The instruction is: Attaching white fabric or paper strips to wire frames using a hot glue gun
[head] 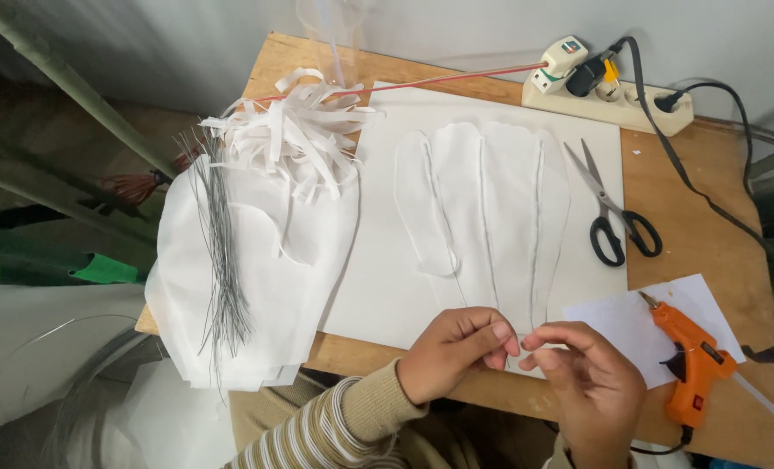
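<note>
The left hand (pixel 454 352) and the right hand (pixel 582 378) meet at the near edge of the wooden table (pixel 708 174), fingertips almost touching. On each hand the thumb and forefinger are pressed together in a pinch at the lower end of the white fabric petals (pixel 491 208); whether a thin wire lies between the fingertips cannot be determined. The petals are overlapping rounded panels with thin wires running lengthwise. They lie on a large white sheet (pixel 387 287) that covers the middle of the table, and narrow toward the hands. To the left, a stack of cut white fabric pieces (pixel 256 287) overhangs the table edge. A bundle of thin grey wires (pixel 222 252) rests on top of it, and a heap of white paper strips (pixel 304 130) sits at its far end. Black-handled scissors (pixel 612 208) lie just beside the right edge of the sheet, blades pointing away from the person. An orange glue gun (pixel 691 360) rests on a small white paper (pixel 617 321) near the right hand, nozzle toward the petals. At the far right corner stands a cream rectangular power strip (pixel 612 95) with a white plug block, a black plug and black cables. A thin red rod (pixel 404 84) runs from it across the far edge. The left sleeve (pixel 335 426) is striped beige and white.
</note>
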